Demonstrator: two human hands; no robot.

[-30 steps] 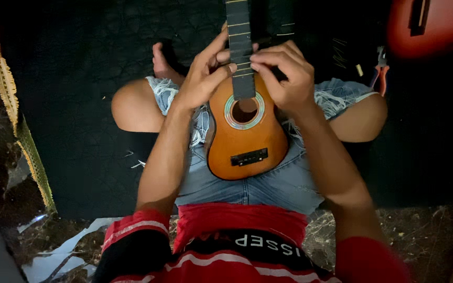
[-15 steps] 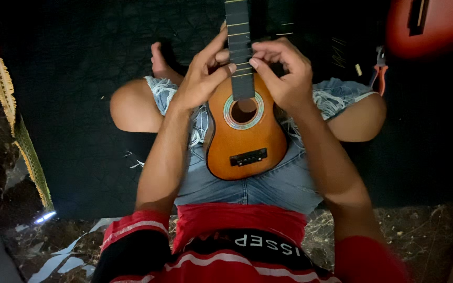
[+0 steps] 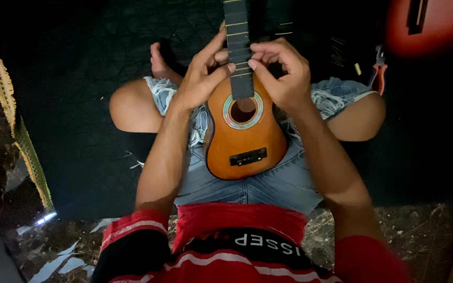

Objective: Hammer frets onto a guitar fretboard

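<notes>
A small orange-brown ukulele (image 3: 245,139) lies face up on the seated person's lap, its dark fretboard (image 3: 238,47) pointing away from them. The left hand (image 3: 203,78) curls against the neck's left edge, thumb tip on the fretboard. The right hand (image 3: 284,73) arches over the right edge, its grip narrowed to a pinch on the fretboard's side. Red-handled pliers (image 3: 378,71) lie well apart on the dark mat (image 3: 79,131).

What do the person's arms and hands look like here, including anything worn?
Both hands, left hand and right hand, are bare: no gloves, rings or watch visible. Forearms are uncovered. Short red sleeves end above the elbows, the left one showing white stripes and a black panel.
</notes>
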